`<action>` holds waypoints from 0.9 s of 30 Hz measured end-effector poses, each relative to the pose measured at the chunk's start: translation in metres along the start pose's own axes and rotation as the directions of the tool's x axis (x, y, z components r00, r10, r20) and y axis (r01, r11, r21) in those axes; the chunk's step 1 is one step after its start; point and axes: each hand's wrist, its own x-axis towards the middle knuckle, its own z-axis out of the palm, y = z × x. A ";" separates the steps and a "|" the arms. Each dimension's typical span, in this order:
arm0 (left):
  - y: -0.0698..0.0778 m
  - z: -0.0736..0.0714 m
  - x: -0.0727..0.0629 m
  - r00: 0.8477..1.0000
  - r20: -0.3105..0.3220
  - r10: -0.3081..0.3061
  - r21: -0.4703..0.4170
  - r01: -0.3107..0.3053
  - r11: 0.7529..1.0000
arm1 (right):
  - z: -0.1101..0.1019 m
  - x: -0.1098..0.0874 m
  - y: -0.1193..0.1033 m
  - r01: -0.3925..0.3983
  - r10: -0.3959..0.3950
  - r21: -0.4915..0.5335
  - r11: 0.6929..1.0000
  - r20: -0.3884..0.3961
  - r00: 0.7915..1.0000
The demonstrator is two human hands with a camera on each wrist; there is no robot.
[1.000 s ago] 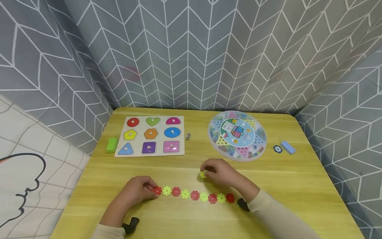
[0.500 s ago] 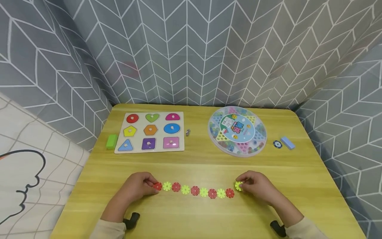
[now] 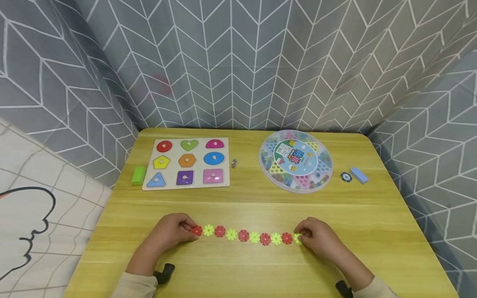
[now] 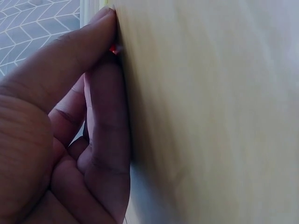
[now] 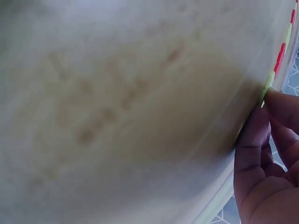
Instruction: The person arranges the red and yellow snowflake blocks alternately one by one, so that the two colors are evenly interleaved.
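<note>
A row of red and yellow-green notched plastic discs, alternating in colour, lies across the table (image 3: 238,273). At the row's left end my left hand (image 3: 173,229) pinches a red disc (image 3: 197,230) between thumb and fingers; only a speck of red shows in the left wrist view. My right hand (image 3: 319,236) pinches a yellow-green disc (image 3: 297,238) at the right end, next to a red disc (image 3: 286,238). In the right wrist view that yellow-green disc (image 5: 267,86) lies flat at the fingertips, partly covered by them. Whether it touches its neighbour I cannot tell.
Behind the row are a shape-puzzle board (image 3: 199,165), a green block (image 3: 139,175) and a small metallic piece (image 3: 234,163). Further right stand a round board-game case (image 3: 296,162), a dark chip (image 3: 346,177) and a blue block (image 3: 359,175). Patterned curtains border the table's back.
My right hand has carried the yellow-green disc from above the row rightward, then down to the row's right end. The left hand stays on the red disc.
</note>
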 end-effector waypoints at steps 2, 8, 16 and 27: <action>0.002 -0.002 -0.001 1.000 0.004 0.008 -0.002 -0.008 1.000 | 0.001 0.000 -0.001 0.002 -0.002 -0.010 1.000 -0.003 1.000; 0.003 -0.002 -0.003 1.000 0.006 0.016 -0.005 -0.016 1.000 | 0.001 -0.001 -0.002 -0.016 0.016 -0.010 1.000 -0.002 1.000; -0.001 -0.001 -0.003 0.999 0.017 0.050 0.011 -0.050 0.999 | -0.001 0.000 0.000 -0.119 0.117 0.102 0.988 0.025 0.993; 0.016 -0.020 -0.014 0.988 0.025 0.149 0.073 -0.151 0.986 | -0.030 0.011 -0.015 -0.024 0.029 0.053 0.998 -0.095 0.995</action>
